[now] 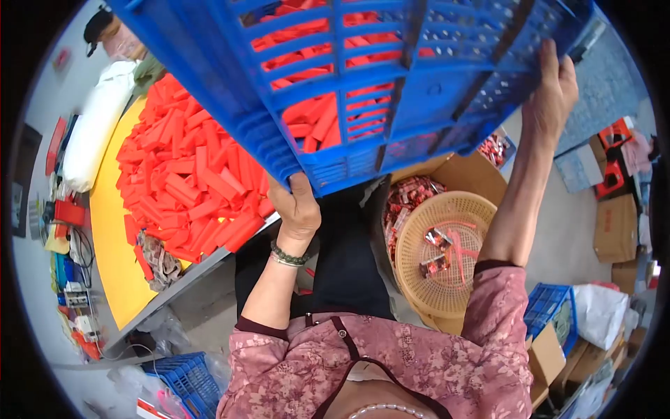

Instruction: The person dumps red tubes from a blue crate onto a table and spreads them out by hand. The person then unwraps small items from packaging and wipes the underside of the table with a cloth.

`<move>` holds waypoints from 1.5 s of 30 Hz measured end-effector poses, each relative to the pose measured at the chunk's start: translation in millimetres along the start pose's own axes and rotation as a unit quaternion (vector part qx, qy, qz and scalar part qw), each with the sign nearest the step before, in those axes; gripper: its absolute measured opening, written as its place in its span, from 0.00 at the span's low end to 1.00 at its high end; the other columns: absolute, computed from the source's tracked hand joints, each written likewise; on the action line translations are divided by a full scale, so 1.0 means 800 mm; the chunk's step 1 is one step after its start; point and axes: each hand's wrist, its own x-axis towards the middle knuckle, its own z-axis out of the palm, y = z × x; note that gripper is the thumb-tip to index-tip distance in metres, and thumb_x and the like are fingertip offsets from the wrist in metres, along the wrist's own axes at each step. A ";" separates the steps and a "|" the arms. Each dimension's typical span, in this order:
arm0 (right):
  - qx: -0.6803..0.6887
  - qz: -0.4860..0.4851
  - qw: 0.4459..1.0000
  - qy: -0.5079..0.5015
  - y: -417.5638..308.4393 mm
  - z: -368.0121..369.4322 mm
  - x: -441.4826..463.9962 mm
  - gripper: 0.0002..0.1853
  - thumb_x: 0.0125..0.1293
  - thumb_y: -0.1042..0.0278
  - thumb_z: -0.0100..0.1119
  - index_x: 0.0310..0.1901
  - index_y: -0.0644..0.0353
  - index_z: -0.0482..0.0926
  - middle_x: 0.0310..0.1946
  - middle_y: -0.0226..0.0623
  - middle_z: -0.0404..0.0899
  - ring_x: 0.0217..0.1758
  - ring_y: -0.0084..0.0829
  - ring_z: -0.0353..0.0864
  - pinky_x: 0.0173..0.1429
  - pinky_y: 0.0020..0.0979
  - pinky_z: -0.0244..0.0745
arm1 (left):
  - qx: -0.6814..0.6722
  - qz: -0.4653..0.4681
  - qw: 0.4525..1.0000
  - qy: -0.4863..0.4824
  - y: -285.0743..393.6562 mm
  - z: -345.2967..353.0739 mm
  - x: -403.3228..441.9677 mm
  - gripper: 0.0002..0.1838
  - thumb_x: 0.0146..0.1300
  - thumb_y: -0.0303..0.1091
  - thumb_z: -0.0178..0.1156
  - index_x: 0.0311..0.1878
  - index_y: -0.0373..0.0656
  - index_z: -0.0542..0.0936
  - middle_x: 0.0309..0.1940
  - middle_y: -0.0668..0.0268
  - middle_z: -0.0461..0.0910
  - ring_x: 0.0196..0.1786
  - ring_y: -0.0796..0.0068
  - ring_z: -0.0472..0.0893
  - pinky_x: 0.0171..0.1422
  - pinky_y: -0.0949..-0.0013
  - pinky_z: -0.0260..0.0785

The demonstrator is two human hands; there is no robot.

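Observation:
A large blue plastic crate (433, 98) is held up, tilted, across the top of the head view. My left hand (299, 208) grips its lower left corner, with a beaded bracelet at the wrist. My right hand (553, 94) holds the crate's right edge, fingers wrapped over it. Many red pieces (188, 167) lie heaped on the yellow-topped table (115, 279), left of the crate. More red shows through the crate's slots; whether it lies inside or behind is unclear.
Below the crate, a tan woven basket (450, 300) with a few small packets sits on a cardboard box (481, 180) of wrapped items. Blue crates (188, 380) and cartons (615, 227) stand around the floor. Another person (118, 38) is at the upper left.

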 end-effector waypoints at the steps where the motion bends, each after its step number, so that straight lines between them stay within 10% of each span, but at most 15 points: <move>1: -0.023 -0.008 1.000 0.009 -0.009 0.002 -0.009 0.14 0.66 0.59 0.60 0.32 0.62 0.77 0.26 0.23 0.75 0.27 0.13 0.66 0.32 0.17 0.61 | 0.004 -0.008 1.000 0.003 -0.004 -0.007 0.000 0.21 0.74 0.46 0.43 0.50 0.35 0.70 0.39 0.66 0.73 0.41 0.77 0.71 0.47 0.71 0.65; 13: -0.111 -0.064 0.992 0.020 -0.128 0.082 -0.070 0.08 0.62 0.68 0.65 0.34 0.63 0.78 0.28 0.24 0.75 0.28 0.13 0.67 0.35 0.16 0.62 | 0.013 0.003 0.993 0.120 -0.027 -0.064 0.016 0.31 0.71 0.59 0.39 0.50 0.34 0.70 0.40 0.63 0.72 0.41 0.75 0.70 0.47 0.70 0.63; 21: -0.086 -0.088 0.983 0.132 -0.153 0.098 -0.151 0.07 0.60 0.76 0.61 0.39 0.66 0.75 0.37 0.33 0.79 0.37 0.19 0.75 0.46 0.19 0.67 | 0.022 0.008 0.994 0.109 -0.053 -0.127 0.029 0.27 0.71 0.50 0.43 0.50 0.31 0.73 0.31 0.62 0.74 0.32 0.75 0.73 0.37 0.69 0.65; 25: -0.168 -0.100 0.973 0.126 -0.172 0.097 -0.164 0.07 0.57 0.75 0.66 0.32 0.61 0.75 0.30 0.29 0.77 0.30 0.15 0.71 0.39 0.17 0.64 | 0.073 0.038 0.989 0.125 -0.051 -0.117 0.099 0.16 0.68 0.31 0.41 0.47 0.31 0.75 0.17 0.69 0.70 0.19 0.80 0.68 0.23 0.71 0.58; 29: -0.247 -0.159 0.945 0.143 -0.177 0.114 -0.119 0.12 0.53 0.70 0.71 0.23 0.59 0.74 0.18 0.19 0.68 0.22 0.13 0.59 0.26 0.19 0.54 | 0.010 0.017 0.995 0.099 -0.057 -0.072 0.143 0.13 0.71 0.34 0.45 0.41 0.35 0.76 0.19 0.70 0.69 0.23 0.81 0.67 0.27 0.71 0.60; 36: -0.413 -0.255 0.874 0.021 -0.185 0.190 -0.023 0.24 0.47 0.50 0.72 0.22 0.66 0.75 0.17 0.32 0.72 0.24 0.20 0.70 0.29 0.26 0.65 | -0.177 -0.104 0.974 0.094 -0.118 0.012 0.142 0.20 0.75 0.45 0.41 0.40 0.37 0.72 0.28 0.70 0.73 0.31 0.80 0.71 0.37 0.72 0.66; 45: -0.365 -0.214 0.880 -0.214 -0.200 0.289 -0.001 0.12 0.52 0.67 0.61 0.30 0.71 0.76 0.21 0.46 0.78 0.25 0.36 0.80 0.35 0.35 0.76 | -0.274 -0.194 0.931 0.140 -0.152 0.010 0.156 0.19 0.75 0.48 0.40 0.45 0.41 0.72 0.34 0.69 0.76 0.35 0.77 0.76 0.44 0.71 0.71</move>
